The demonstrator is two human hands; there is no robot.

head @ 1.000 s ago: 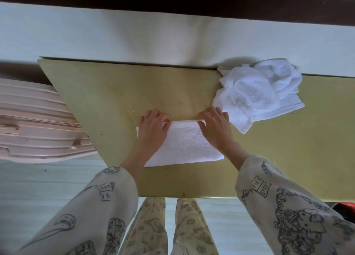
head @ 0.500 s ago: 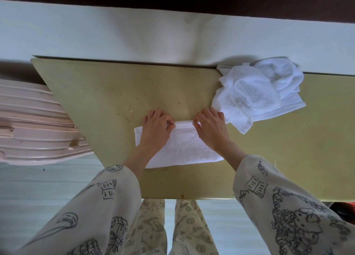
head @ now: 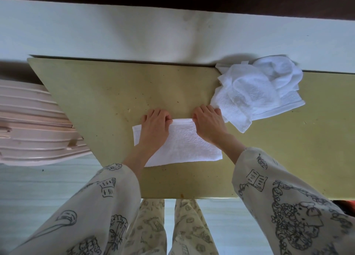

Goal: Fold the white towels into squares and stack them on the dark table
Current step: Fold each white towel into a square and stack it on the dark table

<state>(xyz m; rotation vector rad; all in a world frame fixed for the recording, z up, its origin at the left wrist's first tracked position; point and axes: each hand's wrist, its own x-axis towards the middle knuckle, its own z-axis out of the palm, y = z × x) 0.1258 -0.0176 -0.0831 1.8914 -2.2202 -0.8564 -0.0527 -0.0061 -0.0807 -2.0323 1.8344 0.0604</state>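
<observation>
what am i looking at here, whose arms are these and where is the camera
There is no machine here: a person wears one camera on the head, and it looks forward and down at their own arms in patterned sleeves. The picture is taken from above, so the table appears as a yellowish slab against a pale wall. On it lies a flat, partly folded towel. The left hand and the right hand rest on it, fingers curled over its far edge, gripping it. Further right sits a rumpled pile of towels, not yet folded. A pink ribbed thing, perhaps a suitcase, stands to the left of the table.
</observation>
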